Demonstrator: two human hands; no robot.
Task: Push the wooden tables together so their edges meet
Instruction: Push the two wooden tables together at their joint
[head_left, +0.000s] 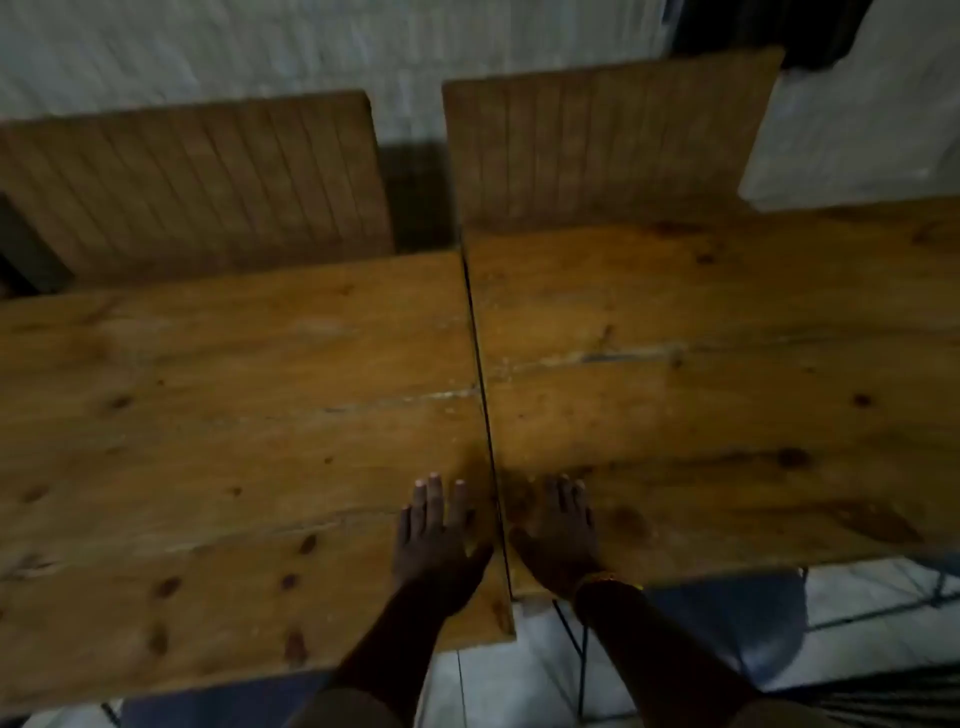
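Two wooden tables stand side by side, the left table (208, 441) and the right table (727, 389). Their inner edges run close along a thin dark seam (480, 395) down the middle. The left table's near edge sits nearer to me than the right one's. My left hand (436, 540) lies flat, palm down, on the left table just beside the seam. My right hand (558, 525), with a gold bracelet at the wrist, lies flat on the right table on the other side of the seam. Neither hand holds anything.
Two slatted wooden benches stand beyond the tables, a left bench (197, 187) and a right bench (608, 145), with a floor gap (413, 192) between them. A blue chair seat (727, 618) and thin black metal legs (582, 654) show under the right table. White tiled floor lies below.
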